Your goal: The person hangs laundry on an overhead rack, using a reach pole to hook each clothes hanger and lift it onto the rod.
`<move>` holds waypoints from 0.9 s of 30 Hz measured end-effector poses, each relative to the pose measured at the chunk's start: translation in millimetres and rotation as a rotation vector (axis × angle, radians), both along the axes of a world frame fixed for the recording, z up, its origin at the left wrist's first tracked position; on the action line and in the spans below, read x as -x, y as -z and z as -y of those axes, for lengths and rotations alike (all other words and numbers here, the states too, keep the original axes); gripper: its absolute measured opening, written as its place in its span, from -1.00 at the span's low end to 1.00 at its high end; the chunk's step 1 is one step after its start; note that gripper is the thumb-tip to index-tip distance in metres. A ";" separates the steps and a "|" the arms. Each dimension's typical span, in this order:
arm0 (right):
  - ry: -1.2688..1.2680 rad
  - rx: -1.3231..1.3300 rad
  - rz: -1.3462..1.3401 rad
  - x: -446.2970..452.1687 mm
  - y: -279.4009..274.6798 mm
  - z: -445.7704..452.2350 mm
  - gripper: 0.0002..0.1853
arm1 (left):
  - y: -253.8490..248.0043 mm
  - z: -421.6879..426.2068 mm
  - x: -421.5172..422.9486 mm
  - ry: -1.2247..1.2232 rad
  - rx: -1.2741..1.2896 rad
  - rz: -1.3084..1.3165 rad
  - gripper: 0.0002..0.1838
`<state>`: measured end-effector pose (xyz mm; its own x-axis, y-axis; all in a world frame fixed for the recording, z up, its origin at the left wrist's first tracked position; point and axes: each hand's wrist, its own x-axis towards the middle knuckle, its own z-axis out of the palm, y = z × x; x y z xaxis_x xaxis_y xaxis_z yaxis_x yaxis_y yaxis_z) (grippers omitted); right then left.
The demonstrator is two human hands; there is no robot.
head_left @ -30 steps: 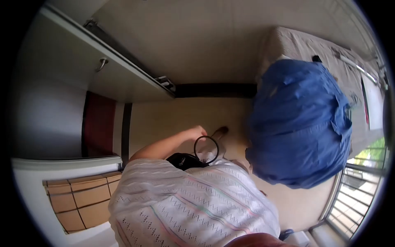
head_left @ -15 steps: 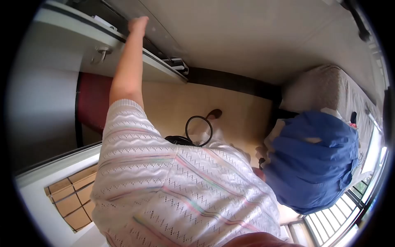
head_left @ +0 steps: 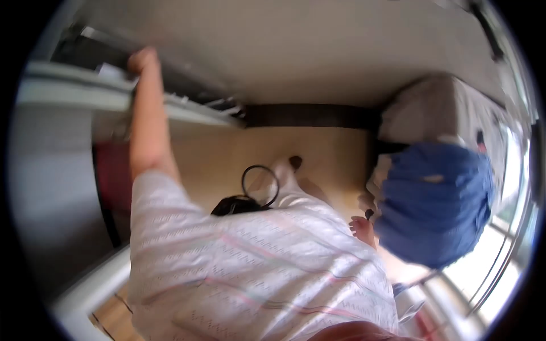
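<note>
My left arm is stretched out to the upper left. Its hand (head_left: 143, 59) is at the dark gap beside the large grey panel (head_left: 318, 51), with the fingers curled and blurred; what they hold, if anything, I cannot make out. A small white thing (head_left: 111, 72) shows just left of that wrist. My right hand (head_left: 362, 228) hangs low beside a blue cloth (head_left: 438, 204) draped over a bulky form. Its fingers look apart, and nothing shows in them. Close above it is a small black knob-like thing (head_left: 369, 214).
A pale ledge (head_left: 74, 91) runs along the upper left, above a dark red panel (head_left: 114, 173). On the tan floor (head_left: 335, 153) a black bag with a looped handle (head_left: 260, 166) shows beside my legs. Grey cloth (head_left: 421, 108) covers a bulky thing at right, near a bright window.
My view has shifted, and my left hand now shows further left and lower. My right hand has come out into view beside the blue cloth.
</note>
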<state>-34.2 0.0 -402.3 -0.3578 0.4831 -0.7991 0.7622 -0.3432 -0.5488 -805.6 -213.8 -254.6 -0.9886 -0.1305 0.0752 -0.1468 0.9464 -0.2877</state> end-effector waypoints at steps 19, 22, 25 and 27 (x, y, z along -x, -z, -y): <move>-0.007 -1.046 -0.319 -22.0 -131.6 24.4 -0.62 | -142.8 -202.5 -514.0 1.320 -1.697 1.006 -0.88; 0.159 -1.124 -0.320 -54.8 -141.6 33.6 -0.57 | -158.1 -224.7 -591.8 1.402 -1.747 1.414 -0.85; 0.580 -0.587 -0.405 -92.6 -123.3 58.5 -0.73 | -166.7 -239.8 -654.0 1.501 -1.661 1.717 -0.80; 0.657 -0.731 -0.297 -109.5 -120.5 74.1 -0.86 | -170.5 -241.8 -669.6 1.572 -1.567 1.792 -0.80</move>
